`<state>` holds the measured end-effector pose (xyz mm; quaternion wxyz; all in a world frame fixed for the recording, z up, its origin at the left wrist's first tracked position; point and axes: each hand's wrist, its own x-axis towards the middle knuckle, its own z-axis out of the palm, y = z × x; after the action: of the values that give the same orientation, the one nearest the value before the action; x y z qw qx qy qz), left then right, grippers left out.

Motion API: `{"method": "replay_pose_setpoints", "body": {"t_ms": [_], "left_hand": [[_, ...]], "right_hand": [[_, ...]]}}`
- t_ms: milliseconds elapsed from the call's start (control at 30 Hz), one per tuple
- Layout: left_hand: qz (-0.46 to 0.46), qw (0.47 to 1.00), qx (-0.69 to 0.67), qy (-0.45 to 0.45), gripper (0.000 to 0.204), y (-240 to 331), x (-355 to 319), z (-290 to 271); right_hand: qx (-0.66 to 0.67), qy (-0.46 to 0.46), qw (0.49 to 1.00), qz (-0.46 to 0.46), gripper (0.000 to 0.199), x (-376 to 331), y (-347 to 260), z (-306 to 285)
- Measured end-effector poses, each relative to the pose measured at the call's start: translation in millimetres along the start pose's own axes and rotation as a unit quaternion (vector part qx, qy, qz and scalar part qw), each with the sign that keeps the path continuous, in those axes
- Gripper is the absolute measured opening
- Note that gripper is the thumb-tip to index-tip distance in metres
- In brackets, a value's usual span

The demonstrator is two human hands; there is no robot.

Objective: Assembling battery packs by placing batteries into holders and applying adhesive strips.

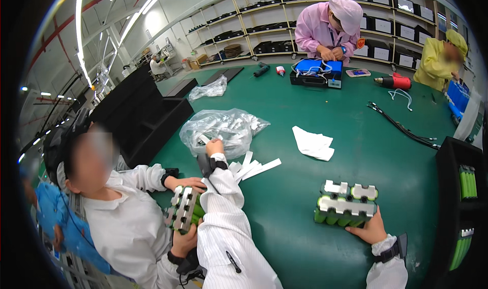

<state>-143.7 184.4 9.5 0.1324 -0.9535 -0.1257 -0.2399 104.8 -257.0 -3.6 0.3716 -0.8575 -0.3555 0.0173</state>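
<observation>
**Green cell pack on desk: top partly covered, strips being drawn from bag**

Progress, as far as visible: the green cell pack [345,206] stands on the green desk [315,116] at the person's right front. Its top carries white caps and bars over most of the cells. The sides show bare green. My judgement is that the top layer is largely on, but I cannot tell whether anything is still missing there. A few loose white strips [254,168] lie on the desk just beside the bag, not yet used.

Hands: the right hand [370,231] lies flat against the near lower corner of the pack, fingers loose, steadying rather than gripping. The left hand [214,147] is at the mouth of the clear plastic bag [223,128], fingers bent down onto its contents. I cannot tell whether it has a strip pinched.

Containers:
- The clear plastic bag holds a good number of white strips, far from empty.
- The smaller clear bag [208,88] is farther back. Its contents are unclear.
- The black rack [460,156] at the right edge has green cells [468,182] upright in its slots.
- The blue box [317,69] in front of the person in pink has white cables on top.

A co-worker at the left holds a second cell pack [185,208] in both hands, tilted, near the person's left sleeve.
</observation>
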Motion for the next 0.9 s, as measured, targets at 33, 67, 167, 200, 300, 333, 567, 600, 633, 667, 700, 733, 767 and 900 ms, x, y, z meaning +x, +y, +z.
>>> {"method": "replay_pose_setpoints", "body": {"t_ms": [33, 67, 167, 200, 300, 333, 567, 600, 633, 667, 700, 733, 767, 900], "left_hand": [[0.07, 0.994, 0.083, -0.01, 0.03, -3, -41, -27], [0.096, 0.992, 0.078, -0.026, 0.032, -5, -71, -47], [0.195, 0.956, 0.217, -0.008, 0.028, 19, -55, -80], [0.242, 0.927, 0.287, 0.001, 0.027, 21, -48, -77], [0.229, 0.926, 0.299, -0.027, 0.025, 14, -50, -64], [0.22, 0.924, 0.311, -0.035, 0.025, 15, -51, -67], [0.11, 0.991, 0.076, -0.002, 0.042, 9, -51, -48], [0.11, 0.991, 0.077, 0.001, 0.042, 9, -50, -48], [0.102, 0.993, 0.065, 0.005, 0.042, 8, -50, -46], [0.098, 0.994, 0.049, 0.013, 0.043, 8, -48, -46], [0.13, 0.986, 0.105, 0.007, 0.042, 8, -47, -46], [0.132, 0.986, 0.105, 0.011, 0.042, 4, -52, -45], [0.16, 0.977, 0.143, 0.008, 0.041, -3, -59, -41], [0.249, 0.908, 0.333, -0.057, 0.033, -32, -96, -11]], "right_hand": [[-0.011, -0.008, 1.0, -0.015, 0.055, -2, 3, 5], [0.004, -0.017, 1.0, -0.013, 0.052, 0, -2, 6], [0.056, -0.065, 0.994, 0.066, 0.061, -11, 20, 15], [0.045, -0.063, 0.995, 0.068, 0.061, -14, 25, 17], [0.044, -0.111, 0.989, 0.085, 0.049, -3, 10, 19], [0.044, -0.122, 0.987, 0.092, 0.049, -11, 18, 21], [0.024, -0.11, 0.989, 0.092, 0.059, -30, 60, 33], [0.023, -0.108, 0.99, 0.091, 0.059, -27, 51, 29], [0.052, -0.114, 0.985, 0.117, 0.059, -15, 34, 28], [0.079, -0.116, 0.98, 0.144, 0.06, -10, 23, 23], [0.138, -0.11, 0.969, 0.171, 0.062, -10, 23, 22], [0.198, -0.081, 0.96, 0.183, 0.064, -11, 23, 24], [0.139, -0.09, 0.974, 0.157, 0.065, -10, 22, 21], [0.048, -0.065, 0.994, 0.072, 0.058, -7, 23, 11]]}}
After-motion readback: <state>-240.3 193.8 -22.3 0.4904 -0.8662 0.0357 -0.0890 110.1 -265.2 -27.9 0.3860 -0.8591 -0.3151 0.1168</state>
